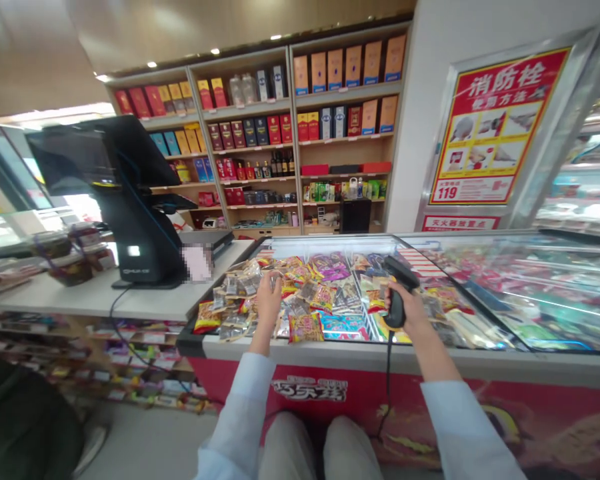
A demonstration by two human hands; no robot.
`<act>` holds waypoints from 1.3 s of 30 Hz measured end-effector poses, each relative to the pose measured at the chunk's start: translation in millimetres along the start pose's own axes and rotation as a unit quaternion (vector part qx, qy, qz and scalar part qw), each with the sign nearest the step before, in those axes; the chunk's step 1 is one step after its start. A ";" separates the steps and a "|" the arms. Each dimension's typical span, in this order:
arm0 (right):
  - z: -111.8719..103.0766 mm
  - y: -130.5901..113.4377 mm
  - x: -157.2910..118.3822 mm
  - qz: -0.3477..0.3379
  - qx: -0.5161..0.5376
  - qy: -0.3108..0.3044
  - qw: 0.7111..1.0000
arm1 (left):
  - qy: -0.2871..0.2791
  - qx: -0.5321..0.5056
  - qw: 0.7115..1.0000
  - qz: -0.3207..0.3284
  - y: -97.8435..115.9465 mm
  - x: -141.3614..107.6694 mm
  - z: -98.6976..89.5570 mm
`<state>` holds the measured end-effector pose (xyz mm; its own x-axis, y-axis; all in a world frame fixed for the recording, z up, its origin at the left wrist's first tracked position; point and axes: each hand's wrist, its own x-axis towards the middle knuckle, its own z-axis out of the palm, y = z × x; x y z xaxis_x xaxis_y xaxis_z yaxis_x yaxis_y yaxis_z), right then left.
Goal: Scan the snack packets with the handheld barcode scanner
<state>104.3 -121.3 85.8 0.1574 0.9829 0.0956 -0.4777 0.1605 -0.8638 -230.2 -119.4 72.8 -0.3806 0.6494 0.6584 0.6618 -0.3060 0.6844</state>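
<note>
Many small snack packets (306, 327) lie heaped on the glass top of a red chest freezer (230, 367). Over the left part of the heap is my left hand (270, 293), its fingers bent above the packets; whether anything is between them is too small to tell. My right hand (404, 308) is wrapped round the handle of a black handheld scanner (401, 273), above the right part of the heap. The scanner's head points up and to the left, and its cord hangs down the freezer's front.
At the left, a counter (180, 303) bears a black checkout terminal (143, 220) and baskets (70, 267). Shelves (295, 150) of boxes and bottles stand behind the freezer. A dark-clothed person (25, 420) is at the lower left.
</note>
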 end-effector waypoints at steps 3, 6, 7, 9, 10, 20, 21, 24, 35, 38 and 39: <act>35.6 24.9 -1.1 0.013 0.006 -0.027 1.000 | 0.028 0.026 0.999 -0.033 -29.3 0.3 -16.9; 60.5 48.2 -3.3 0.044 0.005 -0.047 0.998 | 0.049 0.018 0.997 -0.052 -50.4 -1.8 -20.4; 67.3 54.6 -4.1 0.056 0.005 -0.052 0.997 | 0.057 0.015 0.997 -0.051 -55.6 -2.2 -19.4; 79.5 65.3 -4.6 0.071 0.006 -0.061 0.996 | 0.071 0.020 0.997 -0.036 -63.7 -2.1 -15.4; 84.9 69.6 -4.1 0.074 0.003 -0.066 0.995 | 0.076 0.029 0.996 -0.024 -66.7 -1.5 -12.8; 94.7 104.2 26.6 0.101 -0.062 -0.155 0.981 | 0.077 0.266 0.961 0.023 -67.8 -3.5 7.6; 92.8 107.6 28.4 0.114 -0.063 -0.160 0.978 | 0.070 0.295 0.953 0.019 -66.3 -4.9 8.2; 88.8 115.2 30.6 0.141 -0.063 -0.152 0.976 | 0.049 0.347 0.936 0.013 -64.2 -7.6 9.2; 80.7 127.2 31.8 0.140 -0.043 -0.148 0.978 | 0.040 0.283 0.958 0.023 -72.3 -8.2 6.1; 84.3 121.6 27.1 0.130 -0.050 -0.149 0.979 | 0.047 0.220 0.974 0.007 -73.9 -9.2 4.4; 86.2 118.7 24.7 0.125 -0.053 -0.150 0.979 | 0.049 0.200 0.979 -0.003 -73.6 -9.7 3.6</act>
<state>-23.0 -70.2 28.3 -0.2206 0.9754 0.0023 -0.3734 -0.0823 -0.9240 -272.9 -100.6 14.9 -0.4320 0.5745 0.6952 0.8520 0.0071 0.5235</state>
